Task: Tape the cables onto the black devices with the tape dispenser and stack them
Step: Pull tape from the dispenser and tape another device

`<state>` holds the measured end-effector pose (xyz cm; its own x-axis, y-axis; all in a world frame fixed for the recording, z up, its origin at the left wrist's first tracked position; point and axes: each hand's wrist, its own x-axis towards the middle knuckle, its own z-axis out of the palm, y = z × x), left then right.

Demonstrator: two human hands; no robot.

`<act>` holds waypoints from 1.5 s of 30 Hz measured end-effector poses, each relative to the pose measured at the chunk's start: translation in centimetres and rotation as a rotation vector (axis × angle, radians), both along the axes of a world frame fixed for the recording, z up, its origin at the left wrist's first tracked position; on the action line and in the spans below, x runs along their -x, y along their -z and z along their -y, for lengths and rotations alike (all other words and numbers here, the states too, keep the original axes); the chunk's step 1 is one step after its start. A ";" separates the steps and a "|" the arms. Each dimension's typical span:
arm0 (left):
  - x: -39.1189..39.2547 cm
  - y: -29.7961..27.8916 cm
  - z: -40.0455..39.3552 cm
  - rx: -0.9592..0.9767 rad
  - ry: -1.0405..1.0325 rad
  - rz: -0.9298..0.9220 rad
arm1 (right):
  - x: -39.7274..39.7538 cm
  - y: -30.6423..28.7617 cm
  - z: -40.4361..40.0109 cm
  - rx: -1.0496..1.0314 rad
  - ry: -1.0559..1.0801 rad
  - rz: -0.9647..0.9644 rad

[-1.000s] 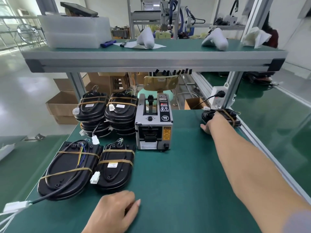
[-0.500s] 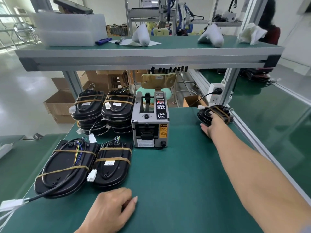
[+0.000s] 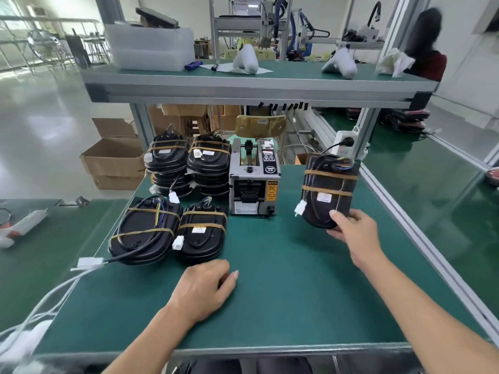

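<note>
My right hand grips the near end of a black device and holds it tilted up above the green table, right of the grey tape dispenser. Two brown tape strips hold its cable down, and a white plug hangs at its left. My left hand rests on the table with loosely curled fingers, holding nothing. In front of it lie a large taped device and a smaller taped device. Two stacks of taped devices stand behind them.
A raised shelf spans the table's far side, carrying white plastic trays and wrapped items. White cables trail off the table's left front corner. An aluminium rail runs along the right edge. Cardboard boxes sit on the floor at left.
My right hand has picked the taped device up from the far right corner and drawn it nearer, tilted up. The left hand has stayed where it was.
</note>
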<state>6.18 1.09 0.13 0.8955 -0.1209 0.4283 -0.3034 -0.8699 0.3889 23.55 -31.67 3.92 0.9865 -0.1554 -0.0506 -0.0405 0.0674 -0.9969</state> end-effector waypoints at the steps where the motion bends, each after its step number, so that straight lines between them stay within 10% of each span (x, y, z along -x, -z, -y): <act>1: 0.2 -0.1 0.0 0.013 -0.007 0.011 | 0.9 -0.6 0.0 0.082 -0.066 0.057; 18: 4.0 0.4 -2.0 0.380 -0.142 0.075 | 5.3 -7.1 -7.0 1.184 -0.850 0.417; 45: 3.9 0.9 -2.1 0.274 -0.048 -0.028 | 6.4 -5.1 -7.7 1.254 -0.876 0.545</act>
<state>2.24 3.17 -0.82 0.9095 0.0388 0.4138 -0.2501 -0.7441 0.6195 17.14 -24.00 9.05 0.6476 0.7612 0.0345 0.7304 -0.6072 -0.3129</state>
